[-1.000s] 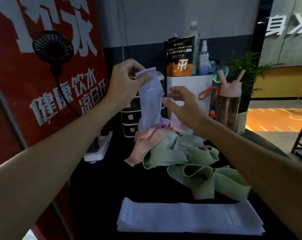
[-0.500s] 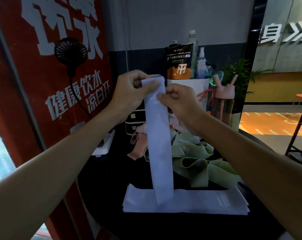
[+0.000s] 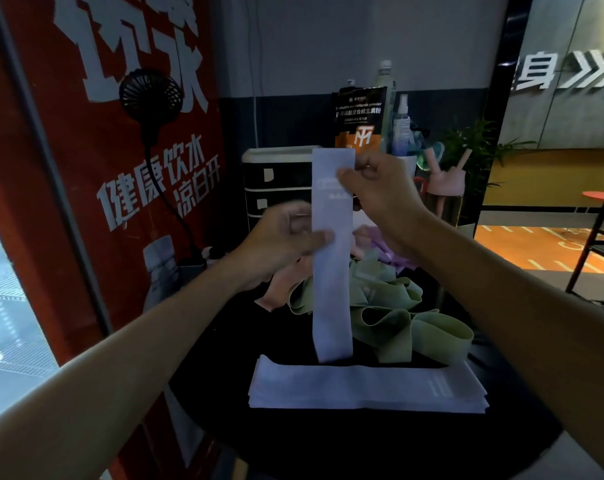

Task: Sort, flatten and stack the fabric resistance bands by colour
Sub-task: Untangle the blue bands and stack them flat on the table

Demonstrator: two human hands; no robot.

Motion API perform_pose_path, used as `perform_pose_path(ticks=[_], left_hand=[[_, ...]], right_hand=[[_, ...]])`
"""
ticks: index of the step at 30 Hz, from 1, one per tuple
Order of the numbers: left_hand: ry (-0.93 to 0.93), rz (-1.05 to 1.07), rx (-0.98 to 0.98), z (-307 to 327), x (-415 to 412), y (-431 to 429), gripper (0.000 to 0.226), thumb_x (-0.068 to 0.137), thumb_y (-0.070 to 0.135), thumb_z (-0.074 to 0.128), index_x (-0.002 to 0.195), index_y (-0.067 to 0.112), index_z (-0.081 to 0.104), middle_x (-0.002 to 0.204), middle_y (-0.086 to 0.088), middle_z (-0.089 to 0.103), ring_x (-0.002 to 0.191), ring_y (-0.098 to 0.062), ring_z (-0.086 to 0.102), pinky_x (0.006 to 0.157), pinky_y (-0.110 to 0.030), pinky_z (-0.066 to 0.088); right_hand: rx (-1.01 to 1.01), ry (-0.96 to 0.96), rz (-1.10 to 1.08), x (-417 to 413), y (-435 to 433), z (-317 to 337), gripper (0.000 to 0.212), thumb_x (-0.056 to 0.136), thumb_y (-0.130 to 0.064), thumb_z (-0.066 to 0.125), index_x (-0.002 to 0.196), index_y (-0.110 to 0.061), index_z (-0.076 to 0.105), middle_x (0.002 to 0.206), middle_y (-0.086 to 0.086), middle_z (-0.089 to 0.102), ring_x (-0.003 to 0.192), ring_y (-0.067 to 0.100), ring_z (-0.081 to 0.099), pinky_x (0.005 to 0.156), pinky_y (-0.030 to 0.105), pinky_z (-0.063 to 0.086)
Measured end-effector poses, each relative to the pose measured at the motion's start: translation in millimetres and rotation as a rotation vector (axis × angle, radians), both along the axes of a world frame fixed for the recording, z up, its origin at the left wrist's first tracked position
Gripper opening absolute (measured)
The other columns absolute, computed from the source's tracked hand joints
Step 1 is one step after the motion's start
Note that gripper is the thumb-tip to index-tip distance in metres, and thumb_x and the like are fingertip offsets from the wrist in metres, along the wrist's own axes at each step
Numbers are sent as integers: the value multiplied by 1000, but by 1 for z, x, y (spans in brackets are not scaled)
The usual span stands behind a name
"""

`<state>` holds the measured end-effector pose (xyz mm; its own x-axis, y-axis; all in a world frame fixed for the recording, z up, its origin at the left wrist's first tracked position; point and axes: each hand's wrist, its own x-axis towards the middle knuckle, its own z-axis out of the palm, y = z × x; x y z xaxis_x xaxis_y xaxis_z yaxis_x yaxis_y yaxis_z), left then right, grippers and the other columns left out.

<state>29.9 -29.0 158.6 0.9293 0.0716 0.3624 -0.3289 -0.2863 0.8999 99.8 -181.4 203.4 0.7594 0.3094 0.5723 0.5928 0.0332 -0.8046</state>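
A pale lavender band (image 3: 331, 292) hangs straight down above the black round table (image 3: 363, 441). My right hand (image 3: 380, 199) pinches its top end. My left hand (image 3: 286, 240) grips it lower, at mid-length, thumb on its front. Its bottom end hovers just above a flat stack of lavender bands (image 3: 363, 388) near the table's front. Behind lies a tangled heap of green bands (image 3: 401, 317), with pink bands (image 3: 280, 289) at its left and a purple one (image 3: 390, 251) at the back.
A black and white drawer unit (image 3: 276, 181) stands at the table's back, beside a white bin with a pouch (image 3: 359, 119) and bottles. A pink bottle (image 3: 446, 195) and a plant stand at right. A red panel with a fan (image 3: 151, 98) lines the left.
The band was lifted off the heap and hangs full length. My left hand slid from its top down to mid-length, while my right hand keeps the top end.
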Motion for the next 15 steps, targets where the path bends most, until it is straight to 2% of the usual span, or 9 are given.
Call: perform_pose_path(ticks=[4,6,8,10,12,15], left_hand=[[104,-77,8,-36,-4,-3,19,94,8,64,112,2,69,108,-10,75,102,-24,72,90,-36,57],[112,-95,-12,-42,-7,-4,16,97,9,60,110,6,70,102,-6,77,95,-16,73,82,-26,56],[106,-85,-44,-41,-12,-6,18,98,7,58,112,9,68,96,-2,77,85,-9,72,72,-19,54],[112,-89,-43,-41,-13,-3,28,95,4,62,121,14,65,107,-7,75,97,-14,71,78,-23,56],[151,-136,49,-42,-17,2,45,89,0,69,129,18,59,118,-7,70,106,-16,69,82,-25,56],[249,-188,109,-47,-25,6,54,89,1,70,136,18,50,117,-3,70,103,-19,71,82,-31,58]], right_hand=[[49,57,-32,0,-8,-9,7,94,-7,58,95,-14,61,93,10,72,85,19,70,74,37,60],[81,88,-74,2,-14,-15,18,91,-2,58,101,-16,53,99,19,68,85,23,66,75,46,58],[88,110,-104,4,-23,-22,35,88,1,58,114,-20,46,101,17,64,85,26,63,77,53,56],[83,103,-114,7,-33,-27,43,87,4,57,120,-20,43,96,7,60,85,30,63,76,57,56],[73,75,-131,8,-43,-33,43,85,8,56,118,-15,44,97,8,58,84,33,64,69,55,59],[44,43,-192,12,-58,-46,35,83,13,54,109,-9,46,99,18,58,81,29,63,55,37,59]])
